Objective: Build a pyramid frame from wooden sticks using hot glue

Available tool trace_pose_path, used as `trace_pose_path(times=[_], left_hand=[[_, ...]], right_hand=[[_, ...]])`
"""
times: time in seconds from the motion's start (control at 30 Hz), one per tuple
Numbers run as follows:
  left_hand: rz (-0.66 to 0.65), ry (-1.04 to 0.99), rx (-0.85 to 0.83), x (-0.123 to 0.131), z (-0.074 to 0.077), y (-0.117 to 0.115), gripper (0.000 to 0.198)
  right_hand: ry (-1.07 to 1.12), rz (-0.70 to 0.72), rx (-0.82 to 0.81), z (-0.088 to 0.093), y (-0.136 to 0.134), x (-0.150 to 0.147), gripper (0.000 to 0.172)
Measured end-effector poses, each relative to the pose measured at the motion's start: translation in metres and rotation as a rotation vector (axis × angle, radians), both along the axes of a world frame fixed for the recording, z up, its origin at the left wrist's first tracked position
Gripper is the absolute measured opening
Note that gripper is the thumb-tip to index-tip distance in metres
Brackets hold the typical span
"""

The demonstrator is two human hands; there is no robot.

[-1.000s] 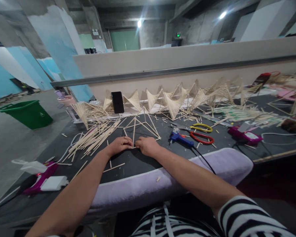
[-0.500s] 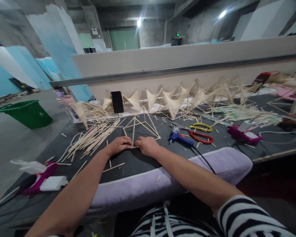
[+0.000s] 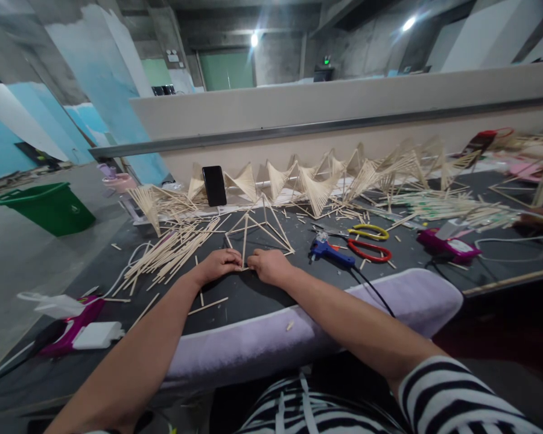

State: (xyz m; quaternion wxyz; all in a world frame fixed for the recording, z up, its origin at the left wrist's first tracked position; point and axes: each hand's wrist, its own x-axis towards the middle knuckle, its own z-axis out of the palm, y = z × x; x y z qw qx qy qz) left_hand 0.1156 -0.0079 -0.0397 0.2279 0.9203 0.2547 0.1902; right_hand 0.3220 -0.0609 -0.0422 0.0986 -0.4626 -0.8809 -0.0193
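A small open frame of thin wooden sticks [image 3: 245,240] stands on the dark table in front of me, its sticks meeting in peaks. At its near corner my left hand [image 3: 219,266] has its fingers closed on the bottom of the frame. My right hand [image 3: 272,267] pinches the same low edge just to the right, a small gap between the two hands. The fingertips partly hide the joint there. To the right lie a blue glue gun [image 3: 333,252] and scissors [image 3: 370,251] with one red and one yellow handle. Loose sticks [image 3: 174,250] are heaped to the left.
Finished fan-shaped stick models [image 3: 319,188] line the back, beside an upright black phone [image 3: 214,185]. Purple power strips [image 3: 447,246] sit at right and left with cables. A lilac cushion [image 3: 248,346] covers the front edge. Another person's hand [image 3: 540,222] shows at far right.
Both hands keep the same hold on the stick frame. The view has shifted very slightly; the other person's hand at far right has moved a little.
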Motion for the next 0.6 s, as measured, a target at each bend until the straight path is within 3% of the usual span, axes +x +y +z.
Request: trace_pose_path(times=[0.6], left_hand=[[-0.002, 0.026, 0.005, -0.0006, 0.0001, 0.0009, 0.013]], right_hand=[[-0.007, -0.008, -0.027, 0.0044, -0.0023, 0.0002, 0.025]])
